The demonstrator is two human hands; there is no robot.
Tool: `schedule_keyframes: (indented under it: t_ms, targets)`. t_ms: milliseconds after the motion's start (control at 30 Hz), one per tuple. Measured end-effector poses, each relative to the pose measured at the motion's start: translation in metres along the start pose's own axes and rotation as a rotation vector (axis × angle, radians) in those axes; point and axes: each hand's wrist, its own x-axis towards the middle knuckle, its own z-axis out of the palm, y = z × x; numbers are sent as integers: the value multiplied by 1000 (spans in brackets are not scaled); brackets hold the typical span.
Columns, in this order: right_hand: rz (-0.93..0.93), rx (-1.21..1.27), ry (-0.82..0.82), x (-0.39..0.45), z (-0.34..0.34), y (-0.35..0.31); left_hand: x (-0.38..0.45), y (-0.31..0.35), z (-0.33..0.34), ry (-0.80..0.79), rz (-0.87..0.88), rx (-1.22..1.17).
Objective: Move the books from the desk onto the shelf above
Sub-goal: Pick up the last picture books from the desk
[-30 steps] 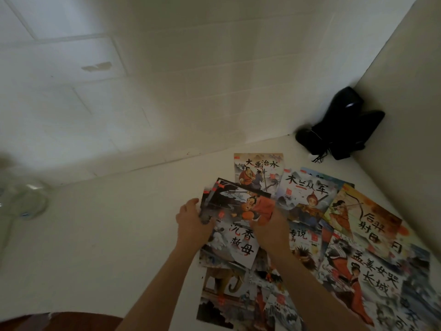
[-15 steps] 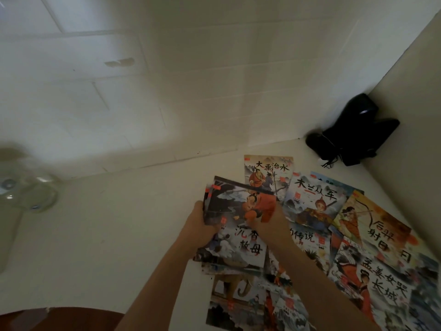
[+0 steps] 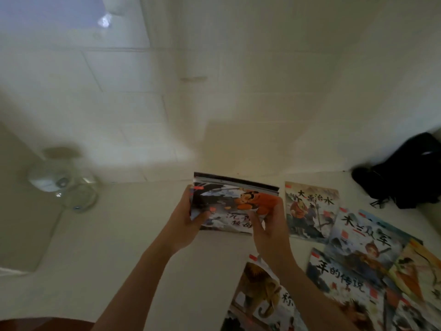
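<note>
A small stack of thin picture books (image 3: 232, 203), with an orange-clothed figure on the top cover, is held up off the white desk (image 3: 143, 247). My left hand (image 3: 188, 220) grips its left edge and my right hand (image 3: 269, 223) grips its right lower corner. Several more picture books lie spread on the desk at the right, among them one with a bearded figure (image 3: 310, 211), one with a red-helmeted rider (image 3: 362, 242) and one showing an elephant (image 3: 260, 297).
A white tiled wall (image 3: 214, 91) rises behind the desk. A clear glass jar (image 3: 62, 182) stands at the left. A black bag or device with cords (image 3: 405, 170) fills the right corner against a side wall.
Both hands have lifted the gathered stack off the spread books and carried it up and leftward. The view has tilted upward toward the wall.
</note>
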Motion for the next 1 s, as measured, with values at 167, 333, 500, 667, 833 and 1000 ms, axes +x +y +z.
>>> schedule_keyframes:
  t_ms: [167, 333, 500, 667, 833, 1000]
  targets:
    - [67, 7, -4, -13, 17, 21, -7, -37, 16, 133, -45, 28]
    - [130, -45, 104, -20, 23, 29, -5, -47, 33, 168, -39, -28]
    - [148, -34, 95, -21, 19, 35, -7, -59, 35, 221, -37, 40]
    - [65, 88, 63, -3, 3, -33, -21, 5, 13, 311, 81, 49]
    - [-163, 168, 132, -9, -1, -164, -67, 128, -32, 487, 291, 97]
    - [-340, 336, 110, -38, 10, -290, -155, 252, -83, 546, 524, 127]
